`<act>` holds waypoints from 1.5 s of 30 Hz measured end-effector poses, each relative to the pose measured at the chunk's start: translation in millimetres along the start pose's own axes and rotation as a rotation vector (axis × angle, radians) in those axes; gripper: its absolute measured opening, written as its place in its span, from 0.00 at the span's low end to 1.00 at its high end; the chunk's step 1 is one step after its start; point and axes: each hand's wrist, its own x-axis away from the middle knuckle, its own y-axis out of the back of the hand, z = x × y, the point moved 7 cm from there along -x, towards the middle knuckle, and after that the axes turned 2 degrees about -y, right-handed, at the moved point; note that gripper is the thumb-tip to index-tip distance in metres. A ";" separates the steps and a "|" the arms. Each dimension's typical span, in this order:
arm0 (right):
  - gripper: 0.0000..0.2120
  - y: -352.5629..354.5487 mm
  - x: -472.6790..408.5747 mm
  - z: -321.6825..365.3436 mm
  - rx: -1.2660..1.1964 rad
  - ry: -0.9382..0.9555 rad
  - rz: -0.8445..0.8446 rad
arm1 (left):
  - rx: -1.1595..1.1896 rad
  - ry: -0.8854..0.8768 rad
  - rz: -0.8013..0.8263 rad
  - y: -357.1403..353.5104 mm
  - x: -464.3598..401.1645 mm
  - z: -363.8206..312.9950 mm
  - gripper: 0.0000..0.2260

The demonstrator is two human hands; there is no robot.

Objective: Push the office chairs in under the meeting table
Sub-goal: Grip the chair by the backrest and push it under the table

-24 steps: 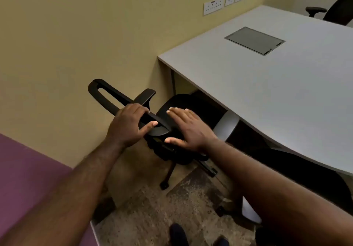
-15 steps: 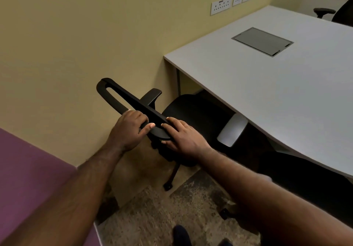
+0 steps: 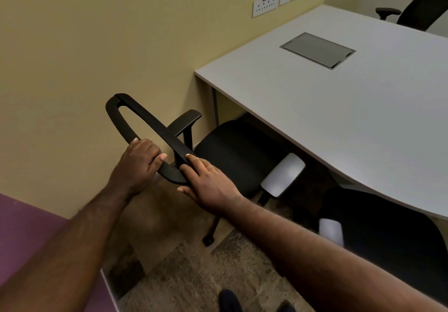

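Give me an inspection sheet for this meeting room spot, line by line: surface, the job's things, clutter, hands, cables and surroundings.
Surface: white meeting table, top bare apart from a closed grey cable hatch.
Job's things: near black office chair, seat partly under the table edge, backrest frame out; a second chair at right, partly under; a third chair at the far side.
Clutter: nothing seen.
Hands: left hand gripping the backrest frame; right hand laid on it, fingers flat.
Cables: nothing seen.
Surroundings: yellow wall close beside the chair, wall sockets, mottled carpet.
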 end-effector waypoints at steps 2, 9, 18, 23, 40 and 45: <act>0.28 0.0 -3.5 1.4 0.000 0.007 -0.001 | 0.001 0.002 -0.007 0.8 -0.8 4.2 0.17; 0.34 7.9 -5.6 1.9 -0.044 -0.019 -0.044 | 0.012 -0.006 0.006 1.5 -5.7 9.9 0.20; 0.36 46.4 24.3 -90.1 -0.062 -0.331 -0.289 | 0.049 -0.118 -0.059 24.3 -61.5 -46.6 0.24; 0.34 41.0 67.4 -183.1 -0.168 -0.611 -0.400 | 0.082 -0.275 0.056 -5.2 -107.1 -112.2 0.25; 0.36 -60.0 128.0 -363.7 -0.592 -1.202 -0.362 | 0.233 -0.035 0.710 -265.4 -63.1 -214.0 0.32; 0.39 -94.1 122.0 -382.0 -0.697 -1.283 -0.329 | 0.325 0.347 0.885 -318.7 6.7 -180.3 0.30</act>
